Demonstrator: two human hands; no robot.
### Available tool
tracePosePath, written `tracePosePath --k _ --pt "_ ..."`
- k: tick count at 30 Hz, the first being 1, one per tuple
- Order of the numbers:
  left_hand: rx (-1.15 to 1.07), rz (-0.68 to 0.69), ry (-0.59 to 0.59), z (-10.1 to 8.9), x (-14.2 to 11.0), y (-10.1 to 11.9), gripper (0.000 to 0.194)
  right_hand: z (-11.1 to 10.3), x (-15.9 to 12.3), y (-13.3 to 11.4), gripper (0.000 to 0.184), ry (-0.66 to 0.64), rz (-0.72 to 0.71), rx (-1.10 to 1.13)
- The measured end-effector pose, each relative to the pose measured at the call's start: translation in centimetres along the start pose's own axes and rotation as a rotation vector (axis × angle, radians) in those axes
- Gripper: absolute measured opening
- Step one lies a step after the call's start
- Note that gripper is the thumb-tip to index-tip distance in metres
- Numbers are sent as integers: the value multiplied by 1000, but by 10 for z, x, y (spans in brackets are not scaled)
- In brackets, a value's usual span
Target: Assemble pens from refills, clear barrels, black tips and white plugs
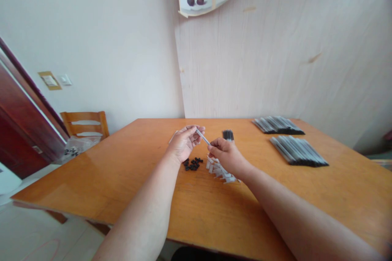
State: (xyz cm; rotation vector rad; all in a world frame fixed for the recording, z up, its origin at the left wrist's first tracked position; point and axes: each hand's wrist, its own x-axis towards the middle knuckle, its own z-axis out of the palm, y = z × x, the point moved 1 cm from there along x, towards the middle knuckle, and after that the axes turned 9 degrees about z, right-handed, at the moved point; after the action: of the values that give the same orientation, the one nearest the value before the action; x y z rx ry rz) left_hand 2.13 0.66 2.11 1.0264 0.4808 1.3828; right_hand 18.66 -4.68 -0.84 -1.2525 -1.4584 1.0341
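My left hand (187, 140) pinches the upper end of a slim, whitish translucent pen barrel (203, 137) between thumb and fingers. At the barrel's lower end, the fingers of my right hand (225, 153) are closed on it, so it slants between both hands above the table. Small black plugs or caps (192, 164) lie in a loose group just below my left hand. Under my right hand is a pile of clear, whitish plastic pieces (219, 170), partly covered by the hand. Behind that hand stands out a bundle of thin dark sticks, like pen refills (228, 134).
On the right of the wooden table (122, 171) lie two flat stacks of translucent pens with black ends, a far stack (277, 124) and a nearer stack (298, 151). A wooden chair (84, 122) with a plastic bag (80, 147) of black pieces stands beyond the left edge.
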Motion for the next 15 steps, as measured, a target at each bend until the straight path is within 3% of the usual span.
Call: tracePosePath --k 7,11,15 --pt "-26 28 -60 5 -5 9 12 -4 -7 -9 27 -309 61 323" --pt "-47 34 -104 7 -8 14 11 -7 -10 -12 28 -416 179 470" --pt "-69 38 -153 10 -12 19 10 -10 -13 -15 26 -513 212 557"
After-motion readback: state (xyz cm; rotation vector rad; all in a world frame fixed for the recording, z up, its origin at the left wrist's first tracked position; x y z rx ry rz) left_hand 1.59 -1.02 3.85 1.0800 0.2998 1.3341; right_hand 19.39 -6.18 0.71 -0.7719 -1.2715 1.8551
